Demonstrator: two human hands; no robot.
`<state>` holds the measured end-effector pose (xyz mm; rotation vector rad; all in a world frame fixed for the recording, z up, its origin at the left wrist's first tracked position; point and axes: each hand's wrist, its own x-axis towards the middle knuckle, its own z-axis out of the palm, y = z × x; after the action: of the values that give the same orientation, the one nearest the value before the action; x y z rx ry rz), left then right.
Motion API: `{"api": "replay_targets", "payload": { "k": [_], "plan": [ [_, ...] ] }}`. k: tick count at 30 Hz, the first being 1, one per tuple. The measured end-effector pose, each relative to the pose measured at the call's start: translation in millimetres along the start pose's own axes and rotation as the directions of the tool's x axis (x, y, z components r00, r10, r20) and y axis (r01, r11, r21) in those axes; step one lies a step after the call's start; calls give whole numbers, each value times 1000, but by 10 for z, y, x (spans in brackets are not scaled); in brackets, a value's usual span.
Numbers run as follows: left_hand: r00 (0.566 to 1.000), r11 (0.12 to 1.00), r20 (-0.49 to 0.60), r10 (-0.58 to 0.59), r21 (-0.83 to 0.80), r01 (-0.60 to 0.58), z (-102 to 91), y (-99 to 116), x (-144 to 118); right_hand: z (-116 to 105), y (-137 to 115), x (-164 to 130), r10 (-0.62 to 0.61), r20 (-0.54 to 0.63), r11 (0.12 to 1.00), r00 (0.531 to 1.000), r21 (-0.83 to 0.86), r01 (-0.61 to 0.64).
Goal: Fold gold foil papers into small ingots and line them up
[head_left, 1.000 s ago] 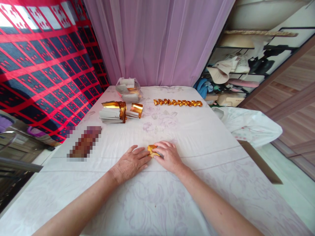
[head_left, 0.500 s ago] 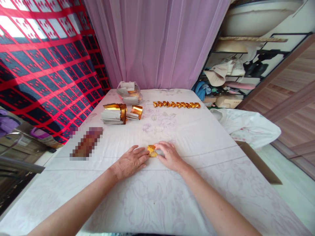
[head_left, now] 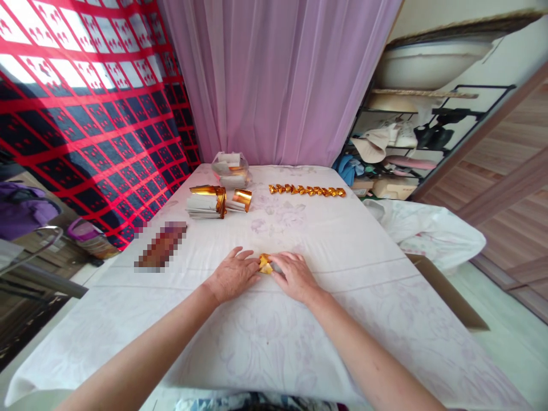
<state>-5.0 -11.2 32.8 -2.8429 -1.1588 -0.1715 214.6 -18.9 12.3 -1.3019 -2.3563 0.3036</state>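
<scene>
A small piece of gold foil paper (head_left: 265,265), partly folded, lies between my hands near the middle of the table. Its left end is held by my left hand (head_left: 235,275), thumb and forefinger at the edge while the other fingers stretch away. My right hand (head_left: 296,277) curls over the right end, thumb below and fingers above, and hides part of it. Further off, a row of folded gold foil pieces (head_left: 307,190) runs across the back right. A stack of foil sheets (head_left: 206,204) stands at the back left, with a smaller bundle (head_left: 240,201) beside it.
Behind the stack sits a clear plastic bag (head_left: 231,170) with more paper. A blurred-out flat object (head_left: 161,246) lies on the left of the flowered tablecloth (head_left: 265,342). Right of the table are a white bag (head_left: 436,228), a cardboard box (head_left: 449,291) and a shelf rack.
My left fingers have drawn in at the foil paper's left end, and my right fingers have flattened over its right end. The paper looks more folded. The camera view has tilted slightly up.
</scene>
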Motion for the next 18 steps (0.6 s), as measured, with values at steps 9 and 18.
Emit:
{"api": "replay_targets", "payload": {
  "k": [9,18],
  "plan": [
    [977,982,-104,-188,-43,184,-2,259,128,-34,122,-159,-58,32,997,998,60,56],
    [991,982,-80,-107,-163,93,-34,96,219,-159,147,-277,-119,61,983,991,149,109]
  ]
}}
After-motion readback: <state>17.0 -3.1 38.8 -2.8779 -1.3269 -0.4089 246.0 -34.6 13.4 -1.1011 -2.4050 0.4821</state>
